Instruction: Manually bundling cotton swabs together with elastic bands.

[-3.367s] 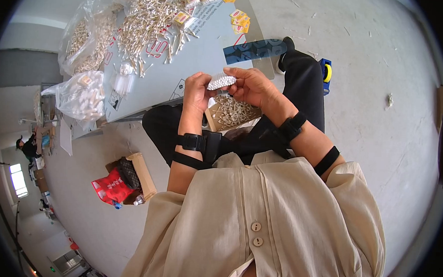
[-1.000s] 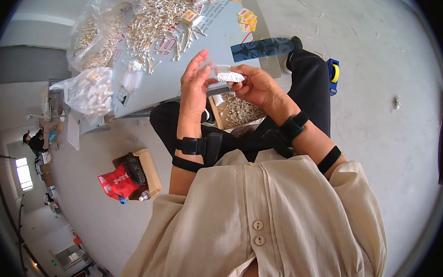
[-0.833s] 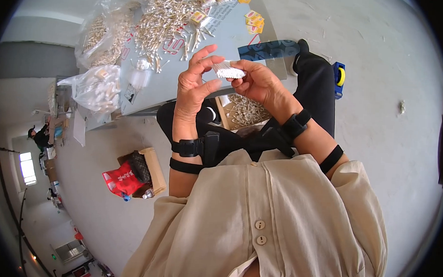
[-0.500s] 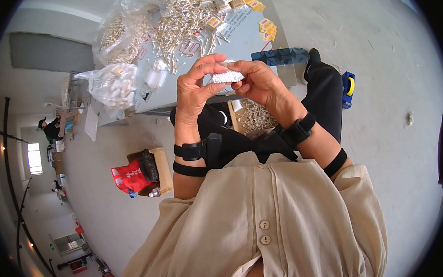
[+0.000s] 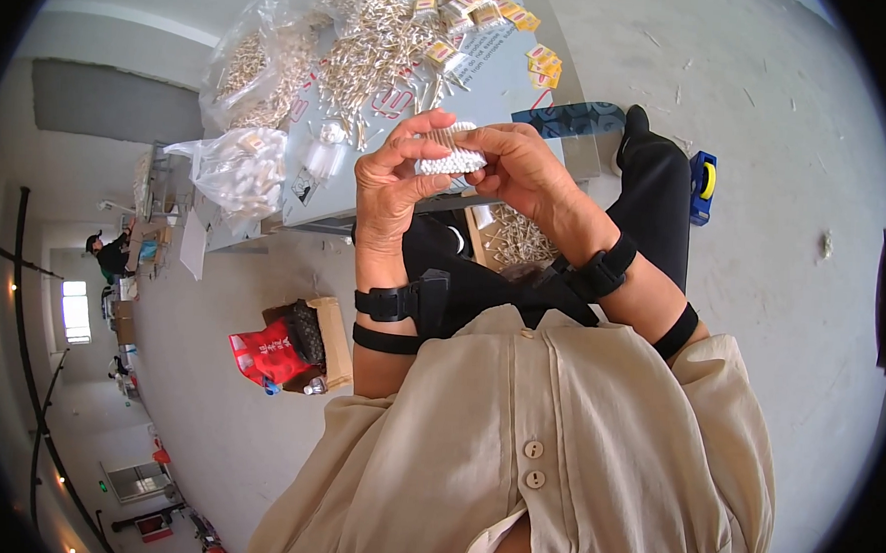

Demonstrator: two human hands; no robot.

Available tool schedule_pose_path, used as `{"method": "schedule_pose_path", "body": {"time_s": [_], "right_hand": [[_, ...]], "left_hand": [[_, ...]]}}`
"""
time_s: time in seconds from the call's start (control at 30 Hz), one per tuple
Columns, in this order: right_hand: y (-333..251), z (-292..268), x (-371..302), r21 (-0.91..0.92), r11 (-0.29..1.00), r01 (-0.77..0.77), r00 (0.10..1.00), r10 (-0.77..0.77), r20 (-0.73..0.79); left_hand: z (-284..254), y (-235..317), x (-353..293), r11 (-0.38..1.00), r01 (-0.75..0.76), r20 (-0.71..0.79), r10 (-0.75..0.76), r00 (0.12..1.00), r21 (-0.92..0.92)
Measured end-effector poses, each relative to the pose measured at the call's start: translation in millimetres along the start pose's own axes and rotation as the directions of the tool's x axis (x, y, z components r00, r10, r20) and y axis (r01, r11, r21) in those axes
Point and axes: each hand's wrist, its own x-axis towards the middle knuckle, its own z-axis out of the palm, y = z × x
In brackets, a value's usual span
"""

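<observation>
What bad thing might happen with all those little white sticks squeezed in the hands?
The bundle of swabs is pinched only between the left hand and the right hand, with no band visible around it, so a loose grip might let some slide out. Any that fall could miss the box on the lap and land on the floor. The table ahead is crowded with loose piles, so dropped ones might get mixed in.

Bright, even daylight, soft shadows; sharp around the table (image 5: 493, 89), edges bending into a black fisheye rim.
</observation>
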Motion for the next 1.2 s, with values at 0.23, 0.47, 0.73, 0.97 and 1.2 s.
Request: {"method": "schedule_pose_path", "body": {"time_s": [0.23, 0.47, 0.73, 0.97, 1.2], "right_hand": [[3.2, -1.8, 2.3, 0.031, 0.999, -0.038, 0.999, 0.038, -0.018], [7.1, -6.4, 5.8, 0.103, 0.991, -0.081, 0.995, 0.087, -0.058], [11.6, -12.7, 11.0, 0.167, 0.974, -0.151, 0.985, 0.163, -0.062], [19.1, -22.0, 17.5, 0.26, 0.942, -0.214, 0.97, 0.236, -0.057], [23.2, -28.5, 19.5, 0.329, 0.903, -0.277, 0.95, 0.309, -0.049]], "left_hand": [[9.8, 6.8, 1.1, 0.995, 0.051, 0.0, -0.051, 0.999, 0.085], [6.3, -2.5, 2.3, 0.936, -0.038, 0.07, 0.014, 0.997, 0.349], [12.2, -5.1, -0.3, 0.965, 0.074, 0.016, -0.081, 0.997, 0.25], [17.5, -15.6, -2.1, 0.981, 0.179, -0.066, -0.174, 0.982, 0.079], [19.7, -21.6, -4.0, 0.976, 0.213, -0.09, -0.209, 0.974, 0.04]]}}
